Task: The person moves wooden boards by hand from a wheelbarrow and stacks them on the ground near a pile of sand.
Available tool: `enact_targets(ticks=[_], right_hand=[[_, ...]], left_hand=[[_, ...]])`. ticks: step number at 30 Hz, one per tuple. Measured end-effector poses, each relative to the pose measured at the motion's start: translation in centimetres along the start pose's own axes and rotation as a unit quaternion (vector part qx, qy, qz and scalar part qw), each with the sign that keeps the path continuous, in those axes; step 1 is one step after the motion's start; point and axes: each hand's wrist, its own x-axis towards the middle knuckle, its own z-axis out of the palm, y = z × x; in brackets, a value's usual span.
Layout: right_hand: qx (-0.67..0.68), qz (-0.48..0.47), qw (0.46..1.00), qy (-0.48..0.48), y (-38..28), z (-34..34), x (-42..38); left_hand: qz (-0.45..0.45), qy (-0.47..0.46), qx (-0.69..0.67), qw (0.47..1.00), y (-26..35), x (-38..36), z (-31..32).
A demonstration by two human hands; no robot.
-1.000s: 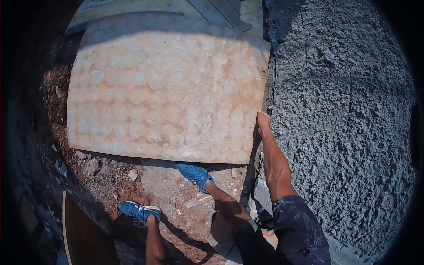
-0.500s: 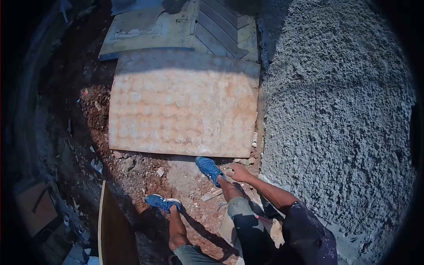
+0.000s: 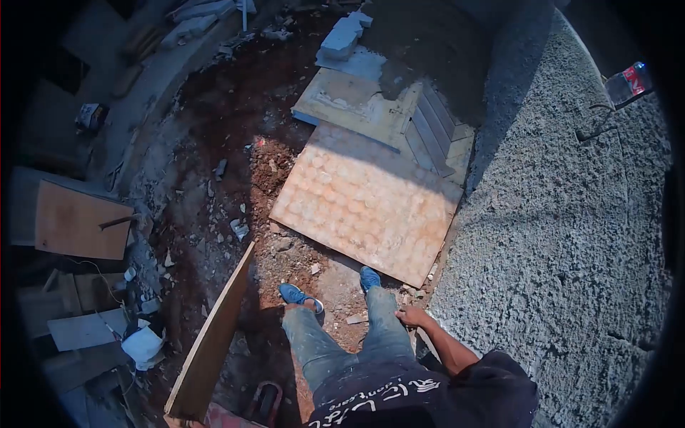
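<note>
My right hand (image 3: 411, 316) hangs beside my right knee, its fingers curled in, with nothing visible in it. At the bottom left, a small part of my left hand (image 3: 187, 423) shows at the lower end of a wooden board (image 3: 214, 339), closed on its edge. The board stands on edge, tilted, to the left of my legs. In front of my blue shoes lies a large pale orange panel (image 3: 367, 203) with rows of round marks, flat on the ground. Its far end overlaps yellowish boards (image 3: 342, 100).
A rough grey concrete surface (image 3: 556, 235) runs along the right, with a red-labelled item (image 3: 631, 82) at its far side. White blocks (image 3: 342, 37) lie beyond the boards. Rubble and reddish soil (image 3: 214, 207) spread to the left, near another board (image 3: 82, 220) and a white bag (image 3: 143, 347).
My view has turned and pulled back, showing more ground. My right hand has risen from near my right shoe to beside my knee. More of the standing board and part of my left hand now show.
</note>
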Motion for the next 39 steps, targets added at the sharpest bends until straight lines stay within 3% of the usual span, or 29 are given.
enact_targets(ticks=[2, 6, 10, 15, 21, 24, 26, 28, 33, 39], right_hand=[[-0.082, -0.096, 0.988, 0.091, -4.7, -3.0, -0.4], [-0.13, -0.17, 0.975, 0.066, -16.6, -9.2, 4.2], [-0.115, -0.266, 0.951, 0.106, -30.5, -16.6, 6.5], [-0.075, -0.237, 0.958, 0.143, -41.9, -25.2, 8.6], [-0.115, -0.178, 0.957, 0.201, -42.7, -29.7, 9.8], [-0.073, -0.127, 0.969, 0.2, -39.6, -27.8, 10.6], [-0.146, -0.086, 0.969, 0.178, -38.5, -26.5, 10.3], [-0.147, -0.124, 0.968, 0.163, -37.6, -24.3, 10.9], [-0.196, -0.088, 0.975, 0.058, -36.7, -20.0, 15.3], [-0.077, -0.104, 0.983, 0.133, -42.8, -20.3, 12.2]], left_hand=[[-0.032, -0.016, -0.006, 0.999, -2.6, -2.3, 1.4], [-0.074, -0.083, -0.023, 0.994, -5.7, -9.4, 3.9], [-0.11, -0.126, -0.049, 0.985, -8.1, -11.5, 6.5], [-0.162, -0.143, -0.07, 0.974, -12.2, -10.0, 9.8], [-0.207, -0.1, -0.069, 0.971, -18.7, -6.0, 13.7], [-0.224, -0.064, -0.065, 0.97, -22.0, -3.0, 16.0], [-0.236, -0.038, -0.068, 0.969, -22.9, -0.6, 17.4], [-0.249, -0.013, -0.073, 0.966, -23.2, 2.0, 18.5], [-0.266, 0.033, -0.086, 0.96, -24.8, 6.2, 20.1], [-0.281, 0.111, -0.117, 0.946, -28.4, 15.6, 23.3]])
